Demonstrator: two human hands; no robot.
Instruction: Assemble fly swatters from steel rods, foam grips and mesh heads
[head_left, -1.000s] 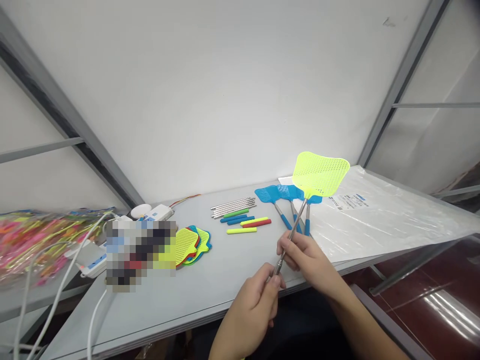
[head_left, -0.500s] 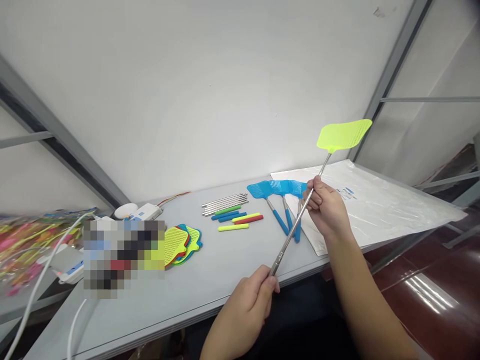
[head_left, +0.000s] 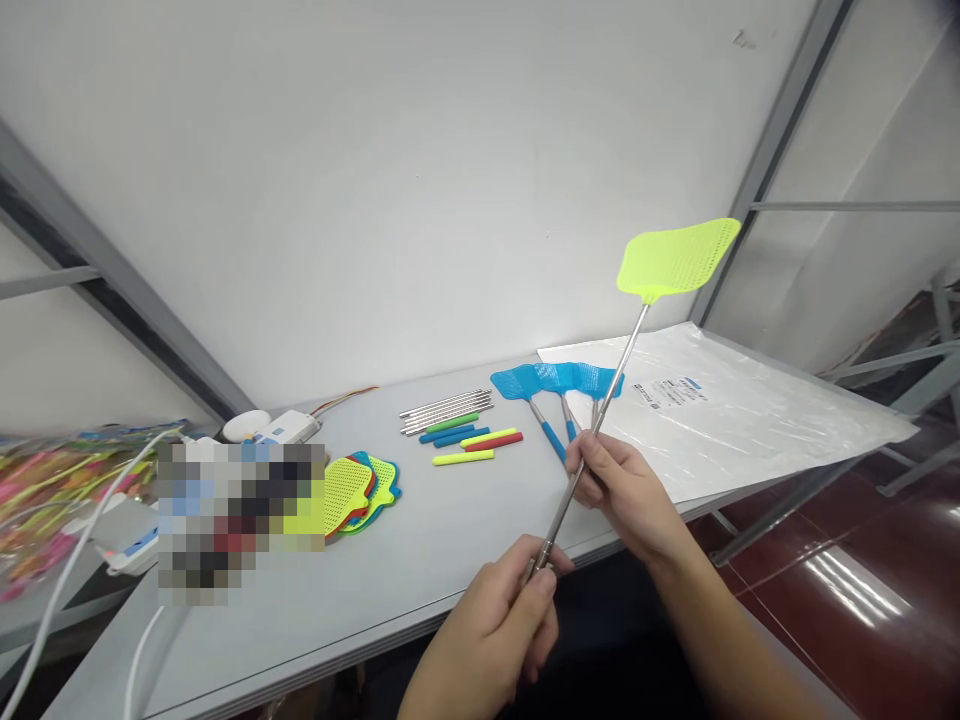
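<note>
At the far left, brightly coloured items (head_left: 45,500) lie behind a white cable (head_left: 86,540), with a white power strip (head_left: 139,552) beside it; the neighbouring patch is blurred out and cannot be read. Next on the grey bench (head_left: 375,600) is an overlapping pile of perforated swatter heads (head_left: 346,497), yellow-green on top with red and blue edges showing. Beyond it, thin metal rods (head_left: 448,411) lie side by side near green, blue, yellow and red grips (head_left: 463,459). In front, the left hand (head_left: 484,635) has its fingers wrapped around the lower end of a telescopic shaft (head_left: 625,360); whether a grip sits inside that fist cannot be told. Three blue swatters (head_left: 517,382) lie fanned behind the shaft. The right hand (head_left: 634,495) pinches the shaft between thumb and fingers, a little above the left. It was close to the yellow-green head (head_left: 675,262) half a second ago and is now much lower, while the shaft looks longer than it did a second ago. That suggests the shaft is extended and keeps its length without a hand near the head, which is raised and tilted above the white wrapped sheet (head_left: 772,420) at the right.
</note>
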